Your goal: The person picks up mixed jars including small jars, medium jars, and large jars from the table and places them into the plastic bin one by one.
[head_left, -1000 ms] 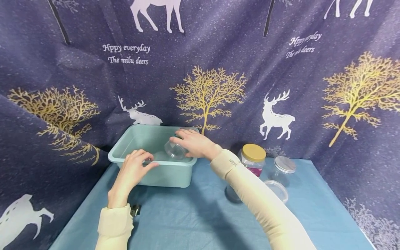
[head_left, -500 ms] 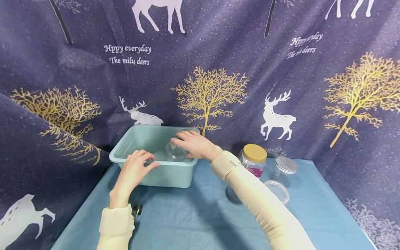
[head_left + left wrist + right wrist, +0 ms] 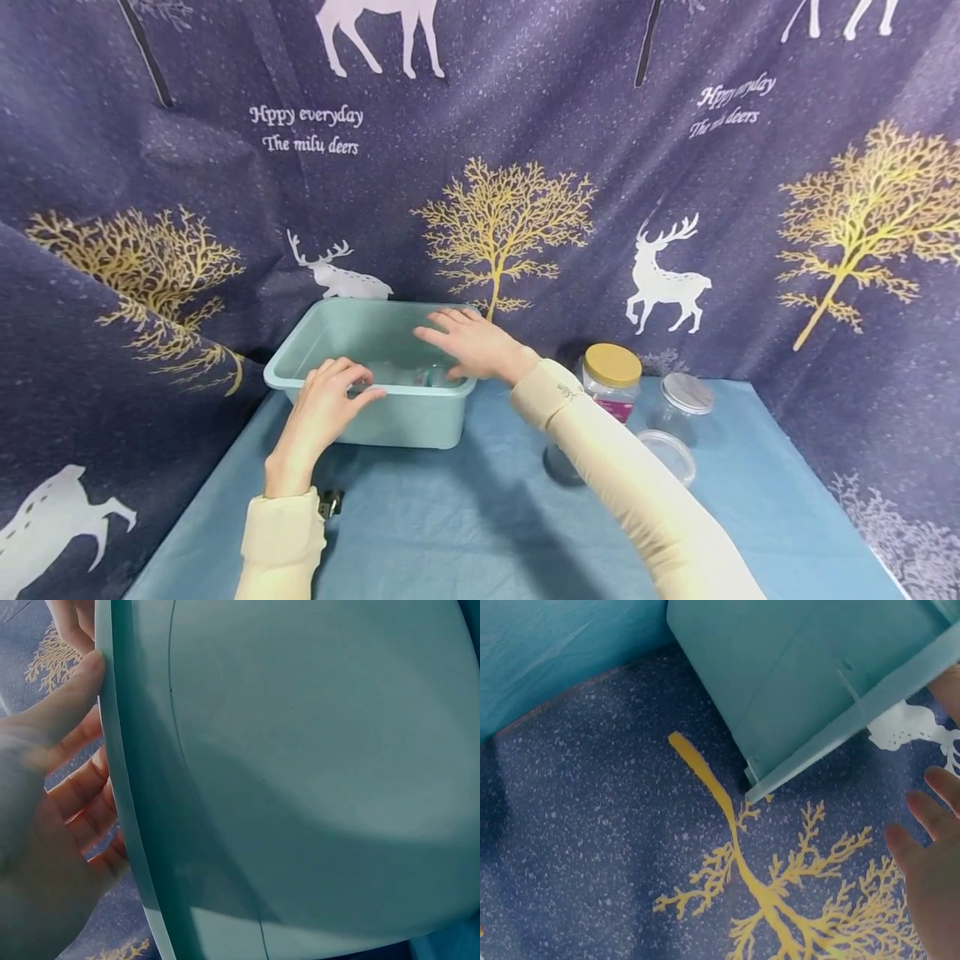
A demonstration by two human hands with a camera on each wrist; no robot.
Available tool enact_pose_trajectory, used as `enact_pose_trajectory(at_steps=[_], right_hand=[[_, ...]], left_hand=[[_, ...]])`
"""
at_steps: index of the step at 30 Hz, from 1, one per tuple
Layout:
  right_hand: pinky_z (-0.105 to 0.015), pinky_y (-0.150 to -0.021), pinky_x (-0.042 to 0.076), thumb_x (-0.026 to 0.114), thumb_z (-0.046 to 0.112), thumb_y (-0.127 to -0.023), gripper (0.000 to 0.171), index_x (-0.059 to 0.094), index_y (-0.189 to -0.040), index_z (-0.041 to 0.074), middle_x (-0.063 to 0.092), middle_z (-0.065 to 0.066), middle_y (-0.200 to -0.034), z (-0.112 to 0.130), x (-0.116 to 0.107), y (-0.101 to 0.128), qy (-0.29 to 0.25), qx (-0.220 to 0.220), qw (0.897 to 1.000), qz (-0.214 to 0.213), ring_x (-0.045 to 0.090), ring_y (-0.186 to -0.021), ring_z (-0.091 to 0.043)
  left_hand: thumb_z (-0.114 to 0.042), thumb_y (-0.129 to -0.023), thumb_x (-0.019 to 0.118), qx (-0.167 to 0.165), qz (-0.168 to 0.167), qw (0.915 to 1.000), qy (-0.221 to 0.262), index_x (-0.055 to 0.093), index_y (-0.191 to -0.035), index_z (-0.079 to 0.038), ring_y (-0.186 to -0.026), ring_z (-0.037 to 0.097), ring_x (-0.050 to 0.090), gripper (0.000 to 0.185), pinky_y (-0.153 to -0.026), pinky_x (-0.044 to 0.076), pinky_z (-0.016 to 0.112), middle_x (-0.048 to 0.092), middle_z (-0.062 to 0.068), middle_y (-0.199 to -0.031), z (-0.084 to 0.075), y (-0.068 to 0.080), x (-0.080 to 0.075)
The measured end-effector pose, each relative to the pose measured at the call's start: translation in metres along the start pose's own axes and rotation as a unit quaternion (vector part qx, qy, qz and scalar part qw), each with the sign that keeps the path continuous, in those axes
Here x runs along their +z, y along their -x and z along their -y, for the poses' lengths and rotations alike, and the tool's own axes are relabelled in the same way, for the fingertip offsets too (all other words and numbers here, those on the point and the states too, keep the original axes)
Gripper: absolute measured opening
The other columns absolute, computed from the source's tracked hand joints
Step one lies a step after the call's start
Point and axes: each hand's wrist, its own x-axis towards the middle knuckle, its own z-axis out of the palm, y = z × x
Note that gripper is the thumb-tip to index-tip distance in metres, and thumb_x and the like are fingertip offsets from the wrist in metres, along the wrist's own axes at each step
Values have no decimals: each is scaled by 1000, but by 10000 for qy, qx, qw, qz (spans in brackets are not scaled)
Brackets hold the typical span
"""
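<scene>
In the head view, my left hand (image 3: 326,408) is at the front rim of the pale green plastic basin (image 3: 405,417), its fingers loosely bent above the opening. The left wrist view shows the thumb by the rim and no object between thumb and fingers. My right hand (image 3: 476,342) hovers over the basin's right side with spread fingers, holding nothing. Below it, a clear jar (image 3: 435,377) lies in the basin, mostly hidden by the front wall and the hand. Another faint transparent shape (image 3: 386,372) is further left inside; its kind is unclear.
On the table's right stand a yellow-lidded clear jar (image 3: 611,371) and a silver-lidded jar (image 3: 684,404). A clear round lid or jar (image 3: 667,454) is in front of them. A dark-looking jar (image 3: 561,465) is partly behind the right sleeve. A patterned cloth (image 3: 525,125) hangs behind.
My right hand has let go of the clear jar, which has dropped down into the basin. The right fingers have spread and lifted slightly. The left hand has hardly moved.
</scene>
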Motion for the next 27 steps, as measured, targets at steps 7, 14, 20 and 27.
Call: enact_pose_trajectory(at_steps=[7,14,20,27], right_hand=[[-50,-110,27,76,49,-83,87,33,-153,20,32,-14,-154,-4,-9,6,-206,94,9996,-167,27,-142,-31],[-51,-111,25,78,45,-82,85,36,-151,17,31,-14,-154,-7,-17,19,-979,300,9920,-734,26,-142,-31],[-51,-109,28,80,40,-82,80,42,-147,12,35,-17,-151,-14,-25,43,-1517,556,9750,-1523,33,-139,-33],[-53,-108,29,80,32,-84,72,46,-144,13,38,-18,-148,-12,-24,85,-2105,1288,9487,-1979,35,-136,-35]], left_hand=[[-28,-79,82,6,-78,10000,23,69,-89,-16,-84,20,51,21,-78,35,41,59,-3,-86,0,0,2],[-27,-78,83,24,-109,9999,24,70,-89,-15,-85,21,52,21,-78,35,43,61,-2,-88,-1,0,1],[-28,-79,82,-11,-96,10000,-17,70,-88,-16,-86,22,52,20,-78,35,42,62,-1,-90,-1,0,2],[-29,-80,81,-20,-41,10000,-27,70,-89,-16,-87,23,53,20,-79,36,44,62,0,-91,-1,0,2]])
